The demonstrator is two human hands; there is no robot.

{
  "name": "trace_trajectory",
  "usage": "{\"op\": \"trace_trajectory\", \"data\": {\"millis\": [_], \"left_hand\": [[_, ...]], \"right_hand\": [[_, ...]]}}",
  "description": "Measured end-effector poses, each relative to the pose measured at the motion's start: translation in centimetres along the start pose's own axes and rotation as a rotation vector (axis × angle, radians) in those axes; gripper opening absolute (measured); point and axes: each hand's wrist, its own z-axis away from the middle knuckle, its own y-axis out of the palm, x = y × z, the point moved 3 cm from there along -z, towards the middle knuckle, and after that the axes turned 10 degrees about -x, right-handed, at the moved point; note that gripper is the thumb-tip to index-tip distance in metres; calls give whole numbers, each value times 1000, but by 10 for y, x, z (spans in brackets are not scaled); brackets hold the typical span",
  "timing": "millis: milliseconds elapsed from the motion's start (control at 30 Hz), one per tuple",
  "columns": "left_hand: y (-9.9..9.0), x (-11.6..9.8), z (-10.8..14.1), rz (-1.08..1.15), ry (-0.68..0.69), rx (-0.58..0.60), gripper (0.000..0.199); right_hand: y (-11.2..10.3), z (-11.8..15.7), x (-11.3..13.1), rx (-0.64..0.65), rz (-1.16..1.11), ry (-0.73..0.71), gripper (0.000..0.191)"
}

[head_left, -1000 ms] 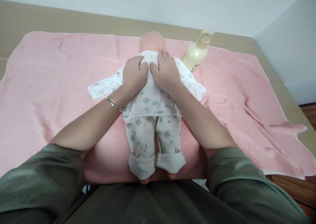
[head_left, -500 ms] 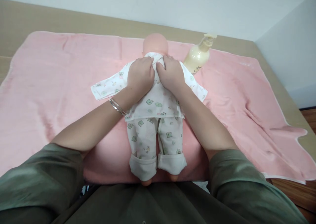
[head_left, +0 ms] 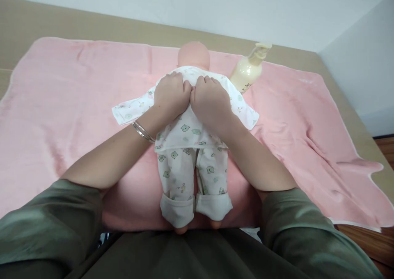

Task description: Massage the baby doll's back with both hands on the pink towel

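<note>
A baby doll [head_left: 193, 55] in a white shirt [head_left: 187, 133] and matching trousers [head_left: 177, 170], printed with small green animals, lies lengthwise before me. Its smooth head points away; its feet peek from the rolled cuffs near my body. My left hand [head_left: 172, 93], with silver bangles at the wrist, rests curled on the upper shirt, left of the middle. Beside it my right hand [head_left: 212, 100] is curled in the same way, and the two thumbs nearly meet. Both sets of fingertips are hidden under the hands, so whether cloth is pinched in them does not show.
A pink blanket [head_left: 76, 106] with a pale edge covers most of the wooden table [head_left: 92, 26]. To the right of the doll's head stands a cream pump bottle [head_left: 248, 72]. Behind the table is a white wall [head_left: 230, 8].
Both hands have moved slightly down from the shirt's collar, with the fingers more curled. My right hand has turned inward toward my left. The collar area shows flatter.
</note>
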Motion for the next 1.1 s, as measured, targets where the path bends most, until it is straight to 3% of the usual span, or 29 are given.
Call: {"op": "trace_trajectory", "data": {"millis": [233,467,667,867,1100], "left_hand": [[-14,-22,12,-9,85,7,39],[5,-3,5,128,117,-72,39],[15,4,-1,113,57,-26,48],[13,-3,8,108,72,-92,44],[15,-11,19,63,85,-136,40]], "right_hand": [[5,-23,-27,69,-142,44,34],[-3,-15,-15,98,-57,86,39],[-2,-4,-5,48,-83,49,40],[-2,-18,-19,153,-145,54,39],[10,-30,-35,118,-188,125,50]]}}
